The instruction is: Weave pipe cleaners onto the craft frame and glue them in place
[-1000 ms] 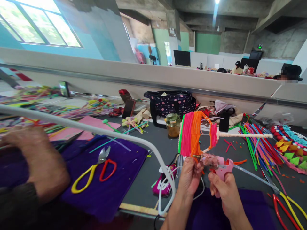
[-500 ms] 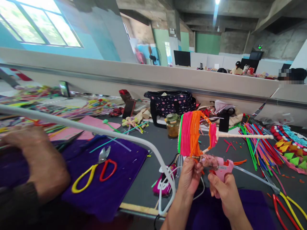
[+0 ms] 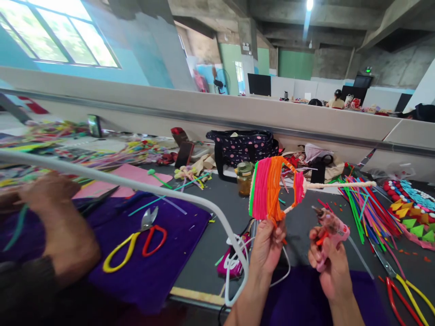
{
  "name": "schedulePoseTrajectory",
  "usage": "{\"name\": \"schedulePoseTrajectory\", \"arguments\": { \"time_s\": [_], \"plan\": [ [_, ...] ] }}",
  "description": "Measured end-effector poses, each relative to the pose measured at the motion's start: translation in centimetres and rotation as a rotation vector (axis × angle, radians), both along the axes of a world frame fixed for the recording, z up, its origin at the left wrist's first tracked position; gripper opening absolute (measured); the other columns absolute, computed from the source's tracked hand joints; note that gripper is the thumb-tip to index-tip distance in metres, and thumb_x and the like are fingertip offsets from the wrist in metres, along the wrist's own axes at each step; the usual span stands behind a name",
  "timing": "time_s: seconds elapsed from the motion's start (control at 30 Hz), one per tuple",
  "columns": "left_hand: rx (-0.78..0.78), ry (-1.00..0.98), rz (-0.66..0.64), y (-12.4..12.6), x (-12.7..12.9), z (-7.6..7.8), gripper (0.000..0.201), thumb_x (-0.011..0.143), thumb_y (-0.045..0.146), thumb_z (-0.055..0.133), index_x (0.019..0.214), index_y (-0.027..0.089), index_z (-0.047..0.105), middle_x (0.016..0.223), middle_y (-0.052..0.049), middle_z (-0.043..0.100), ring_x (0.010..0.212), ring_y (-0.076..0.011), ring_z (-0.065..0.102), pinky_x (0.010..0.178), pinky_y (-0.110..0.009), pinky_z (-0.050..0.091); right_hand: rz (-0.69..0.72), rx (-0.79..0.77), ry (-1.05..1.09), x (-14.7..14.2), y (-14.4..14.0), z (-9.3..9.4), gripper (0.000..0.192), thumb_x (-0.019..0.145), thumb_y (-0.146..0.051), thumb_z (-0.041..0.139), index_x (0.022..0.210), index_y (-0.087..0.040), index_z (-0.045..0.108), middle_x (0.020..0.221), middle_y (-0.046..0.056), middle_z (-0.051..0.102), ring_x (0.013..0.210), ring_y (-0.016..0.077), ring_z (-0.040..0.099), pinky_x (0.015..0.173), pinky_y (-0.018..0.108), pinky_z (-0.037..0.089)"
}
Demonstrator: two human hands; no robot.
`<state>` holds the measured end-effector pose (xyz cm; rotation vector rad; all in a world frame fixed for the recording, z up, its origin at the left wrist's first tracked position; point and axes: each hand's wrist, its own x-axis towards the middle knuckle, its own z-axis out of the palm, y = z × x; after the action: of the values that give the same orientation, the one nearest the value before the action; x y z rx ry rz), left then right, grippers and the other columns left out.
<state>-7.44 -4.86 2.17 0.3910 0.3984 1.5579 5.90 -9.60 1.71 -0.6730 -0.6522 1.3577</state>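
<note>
My left hand (image 3: 268, 242) pinches the lower edge of a fan-shaped pipe-cleaner piece (image 3: 263, 190). Green, pink and orange strips fill its left side, and a gap shows before the small pink part by its long cream stem, which points right. In my right hand (image 3: 331, 265) is a pink hot glue gun (image 3: 335, 228), its nozzle tilted up and left, apart from the piece. A clear glue stick runs out of its back end. Beyond the piece, a bundle of coloured pipe cleaners (image 3: 370, 208) lies on the dark table.
A white curved tube (image 3: 190, 197) crosses to my left. Red-and-yellow scissors (image 3: 147, 219) lie on purple cloth (image 3: 183, 235) near a co-worker's arm (image 3: 64, 226). Another pair of scissors (image 3: 396, 276) is at right. A glass jar (image 3: 244, 179) and dotted bag (image 3: 243, 147) stand behind.
My right hand has drawn the glue gun away from the piece, to the right, and tipped its nozzle upward. The left hand keeps its hold. The co-worker's hand has shifted.
</note>
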Motion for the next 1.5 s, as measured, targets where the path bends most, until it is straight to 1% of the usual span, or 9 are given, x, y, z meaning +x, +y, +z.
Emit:
{"name": "schedulePoseTrajectory", "arguments": {
  "time_s": [0.2, 0.43, 0.67, 0.77, 0.87, 0.93, 1.07, 1.3, 1.5],
  "plan": [
    [0.027, 0.012, 0.118, -0.2, -1.1, 1.2, 0.026, 0.062, 0.028, 0.08, 0.065, 0.012, 0.06, 0.069, -0.002, 0.06, 0.048, -0.0028, 0.04, 0.037, -0.012, 0.031, 0.008, -0.092, 0.074, 0.1, 3.5, -2.0, 0.03, 0.064, -0.03, 0.076, 0.089, -0.02, 0.061, 0.078, -0.002, 0.058, 0.053, 0.0055, 0.044, 0.049, 0.02, 0.038],
    [0.047, 0.068, 0.225, -0.3, -2.2, 3.1, 0.024, 0.058, 0.024, 0.082, 0.065, 0.012, 0.062, 0.071, -0.001, 0.061, 0.047, -0.0022, 0.041, 0.036, -0.012, 0.03, 0.112, -0.216, -0.244, -4.1, 8.4, -5.3, 0.037, 0.057, -0.04, 0.077, 0.074, -0.014, 0.058, 0.055, -0.005, 0.052, 0.047, 0.0074, 0.045, 0.045, 0.02, 0.035],
    [-0.027, 0.159, 0.195, -0.2, -1.4, 2.4, 0.031, 0.059, 0.032, 0.082, 0.054, 0.012, 0.058, 0.047, 0.003, 0.051, 0.042, -0.0054, 0.044, 0.039, -0.015, 0.037, 0.19, -0.177, -0.395, -7.4, 10.5, -6.5, 0.034, 0.059, -0.045, 0.073, 0.063, -0.014, 0.059, 0.052, -0.002, 0.055, 0.045, 0.0091, 0.046, 0.044, 0.021, 0.036],
    [-0.045, 0.162, 0.2, -0.1, -0.9, 1.9, 0.031, 0.056, 0.033, 0.083, 0.058, 0.011, 0.061, 0.048, 0.001, 0.055, 0.043, -0.0061, 0.047, 0.039, -0.015, 0.036, 0.126, -0.143, -0.457, -6.3, 9.6, -6.1, 0.028, 0.059, -0.04, 0.075, 0.064, -0.017, 0.06, 0.062, 0.0, 0.059, 0.056, 0.0124, 0.052, 0.051, 0.023, 0.04],
    [-0.06, 0.146, 0.241, 0.2, -0.4, 1.5, 0.029, 0.055, 0.031, 0.084, 0.06, 0.011, 0.063, 0.05, 0.0, 0.059, 0.044, -0.0063, 0.05, 0.04, -0.015, 0.037, -0.093, -0.03, -0.579, -4.7, 7.2, -4.2, 0.025, 0.072, -0.039, 0.066, 0.089, -0.021, 0.064, 0.094, 0.004, 0.063, 0.08, 0.0159, 0.057, 0.065, 0.025, 0.045],
    [-0.07, 0.141, 0.247, 0.3, 0.1, 1.1, 0.027, 0.055, 0.03, 0.084, 0.062, 0.011, 0.065, 0.052, 0.0, 0.061, 0.045, -0.0064, 0.052, 0.043, -0.015, 0.04, -0.206, 0.1, -0.696, -4.1, 5.3, -2.3, 0.02, 0.084, -0.038, 0.054, 0.091, -0.021, 0.062, 0.091, 0.004, 0.062, 0.081, 0.0162, 0.057, 0.071, 0.027, 0.045],
    [-0.104, 0.129, 0.239, 0.2, 1.3, 0.5, 0.026, 0.056, 0.029, 0.083, 0.068, 0.012, 0.069, 0.064, -0.003, 0.068, 0.058, -0.0108, 0.061, 0.056, -0.019, 0.048, -0.34, 0.29, -0.855, -4.3, 3.2, 0.5, 0.013, 0.084, -0.033, 0.057, 0.086, -0.021, 0.062, 0.085, 0.003, 0.06, 0.081, 0.0164, 0.055, 0.073, 0.027, 0.043],
    [-0.086, 0.148, 0.193, -0.1, 2.4, -0.2, 0.024, 0.06, 0.028, 0.081, 0.076, 0.013, 0.072, 0.074, -0.006, 0.072, 0.072, -0.0185, 0.067, 0.071, -0.028, 0.052, -0.298, 0.277, -0.742, -4.6, 3.8, 0.4, 0.013, 0.082, -0.031, 0.059, 0.076, -0.02, 0.061, 0.075, 0.0, 0.056, 0.071, 0.0144, 0.053, 0.066, 0.025, 0.043],
    [-0.101, 0.132, 0.191, -0.3, 2.5, 0.4, 0.023, 0.058, 0.026, 0.081, 0.075, 0.014, 0.071, 0.072, -0.005, 0.072, 0.068, -0.0166, 0.066, 0.066, -0.026, 0.051, -0.144, 0.213, -0.591, -3.6, 2.9, 0.6, 0.013, 0.081, -0.029, 0.06, 0.074, -0.018, 0.06, 0.071, 0.0, 0.058, 0.07, 0.0139, 0.056, 0.068, 0.026, 0.045]
  ]
}}
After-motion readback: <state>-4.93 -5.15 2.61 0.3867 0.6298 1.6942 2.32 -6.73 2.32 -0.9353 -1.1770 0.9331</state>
